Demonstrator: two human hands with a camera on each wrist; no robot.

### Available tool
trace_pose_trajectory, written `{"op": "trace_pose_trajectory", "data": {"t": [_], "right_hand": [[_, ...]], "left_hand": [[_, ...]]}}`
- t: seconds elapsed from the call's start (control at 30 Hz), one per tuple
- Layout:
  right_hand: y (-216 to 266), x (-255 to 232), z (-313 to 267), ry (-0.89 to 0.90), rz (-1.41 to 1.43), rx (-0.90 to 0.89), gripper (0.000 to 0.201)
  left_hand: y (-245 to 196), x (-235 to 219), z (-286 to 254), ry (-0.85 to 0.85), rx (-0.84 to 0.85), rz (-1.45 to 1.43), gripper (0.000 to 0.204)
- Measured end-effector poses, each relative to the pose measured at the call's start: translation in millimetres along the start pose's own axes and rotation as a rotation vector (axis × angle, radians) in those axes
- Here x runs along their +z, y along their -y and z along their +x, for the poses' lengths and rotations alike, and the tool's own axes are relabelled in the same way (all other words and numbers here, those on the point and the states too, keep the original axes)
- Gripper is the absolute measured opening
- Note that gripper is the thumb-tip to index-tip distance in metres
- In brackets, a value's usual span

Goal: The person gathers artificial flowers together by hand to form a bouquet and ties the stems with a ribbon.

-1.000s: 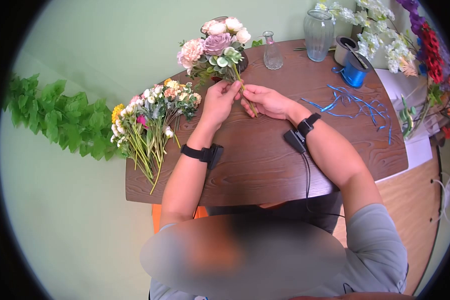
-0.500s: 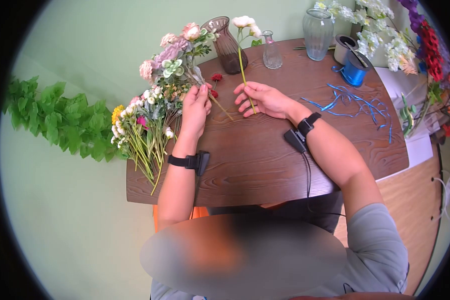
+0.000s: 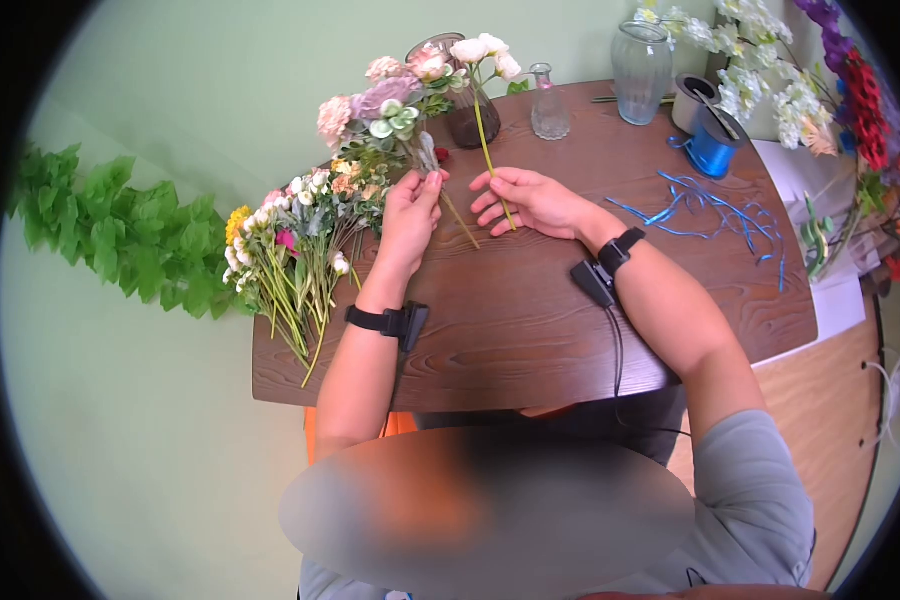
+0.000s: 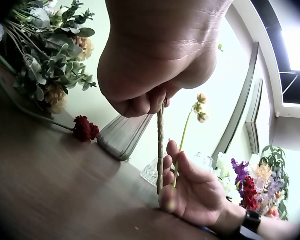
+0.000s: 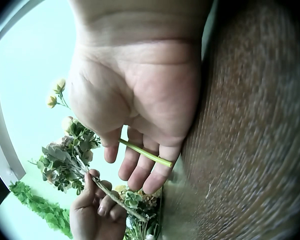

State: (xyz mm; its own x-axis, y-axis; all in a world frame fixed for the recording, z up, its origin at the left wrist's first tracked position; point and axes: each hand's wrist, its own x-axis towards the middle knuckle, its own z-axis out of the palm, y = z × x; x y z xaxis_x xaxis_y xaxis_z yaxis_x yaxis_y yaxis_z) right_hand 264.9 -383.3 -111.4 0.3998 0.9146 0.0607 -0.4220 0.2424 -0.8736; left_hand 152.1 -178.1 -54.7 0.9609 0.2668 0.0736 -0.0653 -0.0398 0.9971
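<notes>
Pinching a pink-and-mauve bouquet [image 3: 382,98] by its bare stem in the left hand [image 3: 413,208], thumb against fingers in a narrow grip. Holding it up above the far-left edge of the counter [image 3: 550,330]. Showing, within that bouquet, a dusky mauve rose at the middle, ruffled blush-pink and peach blooms about it, and a rosette of rounded, pale grey-green leaves just below. Baring a brown, knobbly stem under the foliage, slanting down past the fingers and ending above the wood.

Holding a spray of white blossoms [image 3: 473,50] in the right hand [image 3: 532,200], pinching its stem lightly by the thumb and spreading the other fingers apart. Bearing full, rounded heads on a forked, smooth, yellow-green stem, looking creamy yellow in both wrist views. Rising just beside the bouquet, on the side toward the counter's right edge.

Facing a smoky ridged vase [image 3: 470,115] and a small clear bottle [image 3: 550,108] near the far edge. Having a heap of mixed flowers [image 3: 305,230] lying along the left edge, and loose blue ribbon [image 3: 690,205] lying toward the right edge.
</notes>
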Motion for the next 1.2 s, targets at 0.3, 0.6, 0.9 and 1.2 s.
{"op": "trace_pose_trajectory", "data": {"t": [0.3, 0.6, 0.9, 1.2], "right_hand": [[-3, 2, 0, -0.006, 0.042, -0.016, 0.038], [-7, -6, 3, 0.049, -0.043, 0.001, 0.033], [-8, -4, 2, 0.068, -0.059, -0.037, 0.026], [-4, 1, 1, 0.041, 0.001, -0.009, 0.018]], "left_hand": [[2, 33, 16, 0.032, 0.035, 0.09, 0.024], [2, 36, 22, 0.037, 0.068, 0.18, 0.025], [8, 37, 23, 0.052, 0.074, 0.032, 0.03], [-2, -2, 4, -0.009, 0.164, 0.286, 0.025]]}}
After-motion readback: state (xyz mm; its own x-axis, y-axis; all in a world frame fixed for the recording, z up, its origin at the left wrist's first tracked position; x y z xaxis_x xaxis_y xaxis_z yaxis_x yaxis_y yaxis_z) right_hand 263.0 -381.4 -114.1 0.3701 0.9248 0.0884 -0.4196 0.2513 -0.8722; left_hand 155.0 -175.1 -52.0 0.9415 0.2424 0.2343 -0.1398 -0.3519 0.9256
